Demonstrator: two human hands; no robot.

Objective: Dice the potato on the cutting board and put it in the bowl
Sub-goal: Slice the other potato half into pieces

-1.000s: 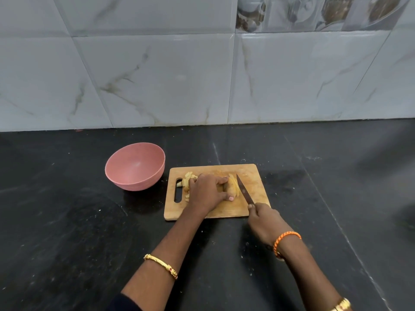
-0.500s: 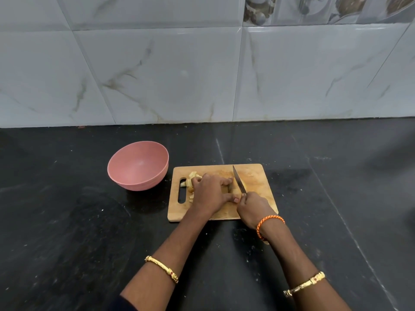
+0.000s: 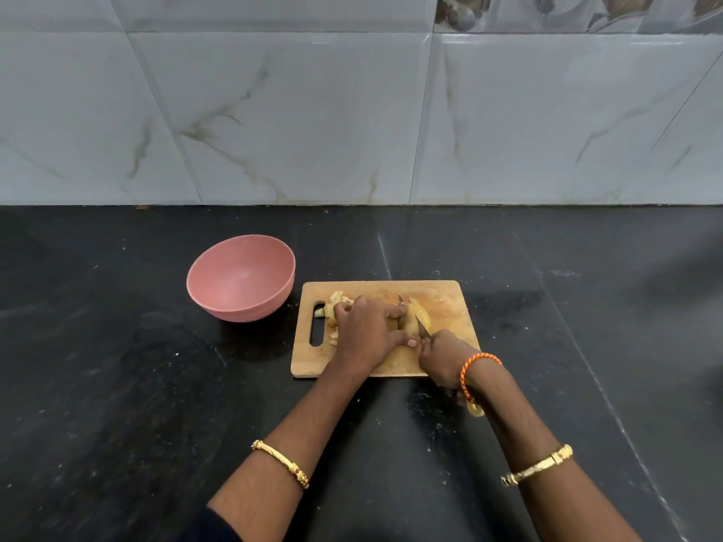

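Setting: black stone countertop (image 3: pixel 117 385), marble-look tiled wall (image 3: pixel 274 131) behind.
Cutting board: wooden cutting board (image 3: pixel 442 307) lies flat on the countertop, handle slot (image 3: pixel 316 324) at its left end.
Potato: remaining potato piece (image 3: pixel 414 320) sits mid-board, partly covered by the left hand; pale cut face turned right.
Diced pieces: small potato dice (image 3: pixel 335 307) heaped by the handle slot, on the board, left of the hand.
Left hand: left hand (image 3: pixel 365 332) curled over the potato, fingertips tucked near the blade, thumb stretched toward the right hand; it grips and pins the potato.
Right hand: right hand (image 3: pixel 444 356) wrapped round the knife handle at the board's near edge; handle itself hidden in the fist.
Knife: knife (image 3: pixel 416 320) blade slants away from the fist, across the potato, tip pointing to the far side of the board.
Bowl: pink bowl (image 3: pixel 240 277) upright on the countertop, just left of the board, not touching it; nothing visible inside.
Wrists: orange thread band (image 3: pixel 475 369) on right wrist; gold bangle on the right forearm (image 3: pixel 538 465) and another gold bangle on the left forearm (image 3: pixel 281 463).
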